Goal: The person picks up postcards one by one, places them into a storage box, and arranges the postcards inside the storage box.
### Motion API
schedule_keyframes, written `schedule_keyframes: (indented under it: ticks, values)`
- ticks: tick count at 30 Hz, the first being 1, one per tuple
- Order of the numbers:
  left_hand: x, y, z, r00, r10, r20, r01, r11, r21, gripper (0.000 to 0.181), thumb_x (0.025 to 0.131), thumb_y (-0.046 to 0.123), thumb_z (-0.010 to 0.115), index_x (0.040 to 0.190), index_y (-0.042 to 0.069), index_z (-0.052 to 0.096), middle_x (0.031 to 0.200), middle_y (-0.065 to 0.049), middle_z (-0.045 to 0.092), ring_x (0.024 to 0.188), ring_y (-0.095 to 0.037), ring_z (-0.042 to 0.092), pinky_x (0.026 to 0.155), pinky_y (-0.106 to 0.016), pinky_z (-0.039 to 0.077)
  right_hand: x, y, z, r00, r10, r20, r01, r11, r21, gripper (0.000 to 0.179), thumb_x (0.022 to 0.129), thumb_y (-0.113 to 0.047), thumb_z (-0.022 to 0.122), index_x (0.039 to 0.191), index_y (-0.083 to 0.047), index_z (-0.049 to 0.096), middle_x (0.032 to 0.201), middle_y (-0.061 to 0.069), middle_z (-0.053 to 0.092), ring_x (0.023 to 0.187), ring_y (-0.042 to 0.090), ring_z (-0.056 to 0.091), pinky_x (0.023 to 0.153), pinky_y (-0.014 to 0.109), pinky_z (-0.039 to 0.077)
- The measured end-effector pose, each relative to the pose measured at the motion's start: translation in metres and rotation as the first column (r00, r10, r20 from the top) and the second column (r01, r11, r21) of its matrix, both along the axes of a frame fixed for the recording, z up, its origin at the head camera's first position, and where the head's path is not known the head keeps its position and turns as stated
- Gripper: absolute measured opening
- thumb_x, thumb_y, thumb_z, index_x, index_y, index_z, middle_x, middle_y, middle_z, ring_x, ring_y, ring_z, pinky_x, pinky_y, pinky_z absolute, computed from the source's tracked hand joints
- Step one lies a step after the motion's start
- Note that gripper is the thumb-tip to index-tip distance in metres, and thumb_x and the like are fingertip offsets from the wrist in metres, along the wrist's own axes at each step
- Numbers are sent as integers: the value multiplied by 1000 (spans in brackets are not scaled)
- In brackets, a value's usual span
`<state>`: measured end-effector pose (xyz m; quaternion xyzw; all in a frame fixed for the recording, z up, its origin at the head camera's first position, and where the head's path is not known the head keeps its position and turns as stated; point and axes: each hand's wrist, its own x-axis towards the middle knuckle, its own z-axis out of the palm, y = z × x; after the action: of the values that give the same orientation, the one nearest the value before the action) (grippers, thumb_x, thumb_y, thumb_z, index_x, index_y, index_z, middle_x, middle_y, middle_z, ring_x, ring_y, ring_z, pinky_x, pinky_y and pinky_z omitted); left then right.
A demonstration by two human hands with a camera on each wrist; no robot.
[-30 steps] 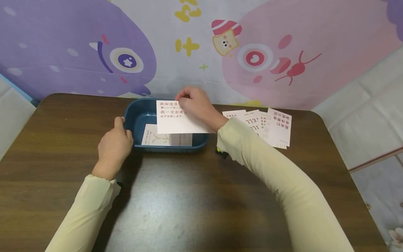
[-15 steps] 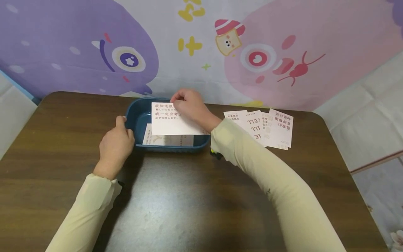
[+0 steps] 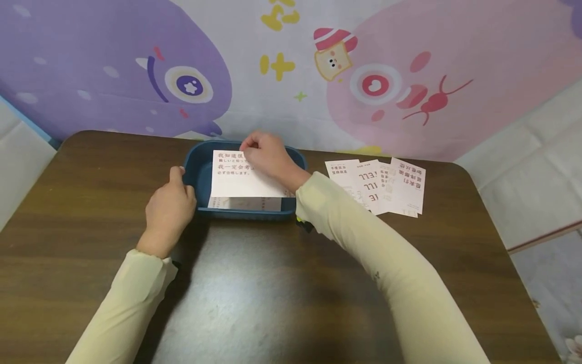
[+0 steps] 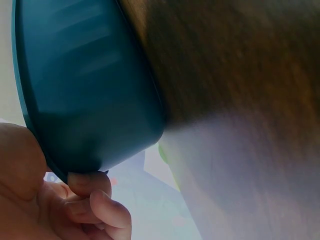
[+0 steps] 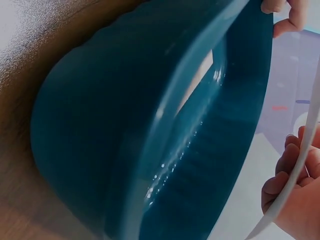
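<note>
A dark blue plastic basin (image 3: 198, 178) stands at the back of the wooden table. My left hand (image 3: 169, 211) grips its left end; in the left wrist view the thumb and curled fingers (image 4: 102, 210) close on the rim. Over the basin, my right hand (image 3: 271, 161) pinches the top edge of a white printed card (image 3: 236, 188) between thumb and fingers. The right wrist view catches that card edge-on, with curled fingertips behind it. Another printed card (image 3: 250, 204) lies inside the basin, partly hidden by the held one.
Several overlapping printed cards (image 3: 406, 187) are fanned out on the table (image 3: 273, 293) to the right of the basin. A cartoon-printed cloth (image 3: 282, 106) hangs right behind the table's back edge.
My right hand has carried the card left and slightly down over the basin, covering more of the card inside. My left hand keeps its grip on the rim.
</note>
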<state>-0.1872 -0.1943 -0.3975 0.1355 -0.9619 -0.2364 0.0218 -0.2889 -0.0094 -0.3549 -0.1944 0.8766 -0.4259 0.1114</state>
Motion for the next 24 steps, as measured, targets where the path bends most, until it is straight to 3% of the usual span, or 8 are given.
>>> schedule_keyframes:
  ticks: [24]
  values:
    - [0,-1,-2,1000,13,-21,-13,1000,-5,43,93,18,31,132,1,37,77,-25,60,62,-35,55,47,-39,37,-2,-12,-16,1000,-7,1,7,993,115,23,93,-18,44,103,-10,63,103,3,63,90,16,54,83,27,43]
